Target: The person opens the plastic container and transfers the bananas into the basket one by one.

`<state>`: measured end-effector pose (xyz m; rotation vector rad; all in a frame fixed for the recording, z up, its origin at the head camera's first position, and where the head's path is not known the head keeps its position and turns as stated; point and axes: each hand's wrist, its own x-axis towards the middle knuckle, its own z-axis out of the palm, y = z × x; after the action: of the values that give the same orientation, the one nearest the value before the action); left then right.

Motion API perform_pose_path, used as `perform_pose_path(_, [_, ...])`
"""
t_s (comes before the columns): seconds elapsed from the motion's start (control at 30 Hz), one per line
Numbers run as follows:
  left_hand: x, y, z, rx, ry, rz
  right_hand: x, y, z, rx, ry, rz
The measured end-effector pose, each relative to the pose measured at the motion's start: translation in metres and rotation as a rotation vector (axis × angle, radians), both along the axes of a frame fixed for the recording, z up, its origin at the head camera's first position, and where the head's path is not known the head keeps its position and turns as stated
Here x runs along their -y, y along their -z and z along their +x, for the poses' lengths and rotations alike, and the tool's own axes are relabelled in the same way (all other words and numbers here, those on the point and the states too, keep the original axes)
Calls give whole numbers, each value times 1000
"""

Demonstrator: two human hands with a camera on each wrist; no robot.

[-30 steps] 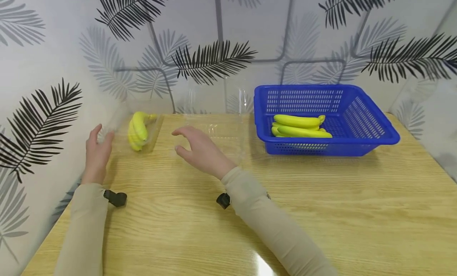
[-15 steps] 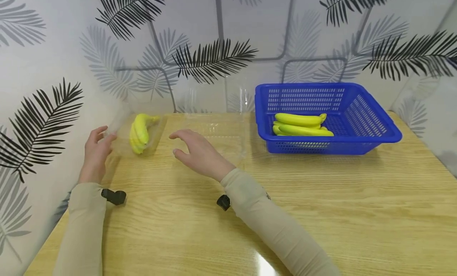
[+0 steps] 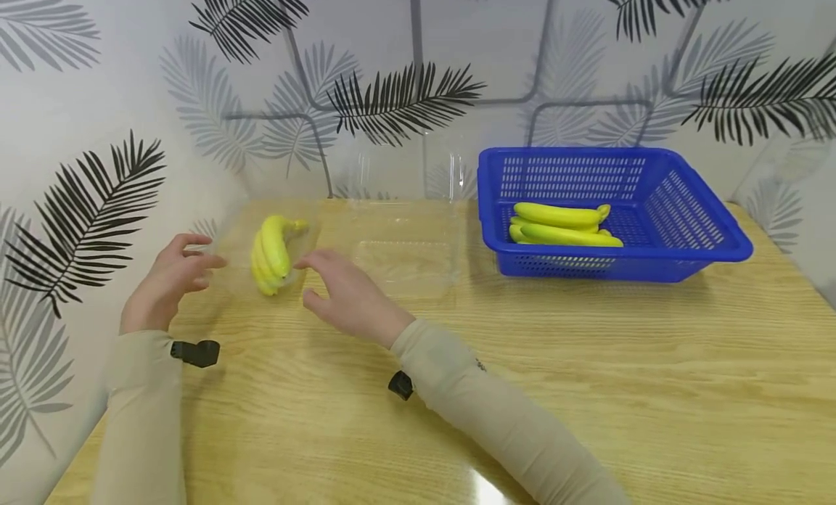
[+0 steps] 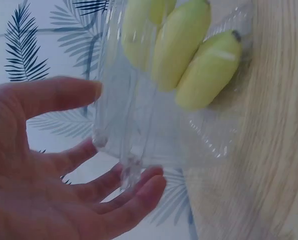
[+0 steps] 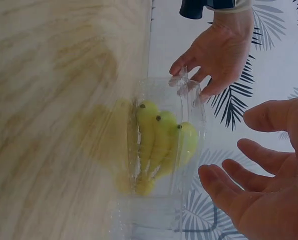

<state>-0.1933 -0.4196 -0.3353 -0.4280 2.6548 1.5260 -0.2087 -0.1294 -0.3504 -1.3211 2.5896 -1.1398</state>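
A bunch of yellow bananas (image 3: 271, 257) lies inside a clear plastic clamshell box (image 4: 138, 125) at the left of the table. My left hand (image 3: 166, 281) is at the box's left end, thumb and fingers loosely spread. In the left wrist view its thumb tip meets the box edge and its fingertips lie by the corner tab. My right hand (image 3: 345, 294) hovers at the box's right side, fingers gently bent with nothing between them. The right wrist view shows those fingers (image 5: 216, 182) close beside the clear box, and the left hand (image 5: 221, 60) at its far end.
A second clear clamshell box (image 3: 406, 267) stands in the middle with its lid (image 3: 406, 167) raised against the patterned wall. At the right is a blue basket (image 3: 620, 253) holding several bananas (image 3: 563, 228). The wooden table (image 3: 588, 360) meets the wall behind and at left.
The clear box with the bananas has shifted a little right and towards me. My left hand has turned so its fingers point more to the right; my right hand has come nearer the box.
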Motion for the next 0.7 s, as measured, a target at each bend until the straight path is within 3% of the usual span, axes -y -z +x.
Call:
perform_pose_path(0.17, [3, -1, 2, 17, 43, 5, 9, 6, 6, 111, 16, -28])
perform_pose_path(0.37, [14, 11, -3, 11, 56, 146, 27, 13, 11, 350, 8, -199])
perform_pose_path(0.53, [25, 28, -9, -21, 57, 334, 40, 18, 10, 472, 7, -280])
perform_pose_path(0.7, [32, 38, -9, -51, 88, 555, 49, 19, 8, 613, 33, -348])
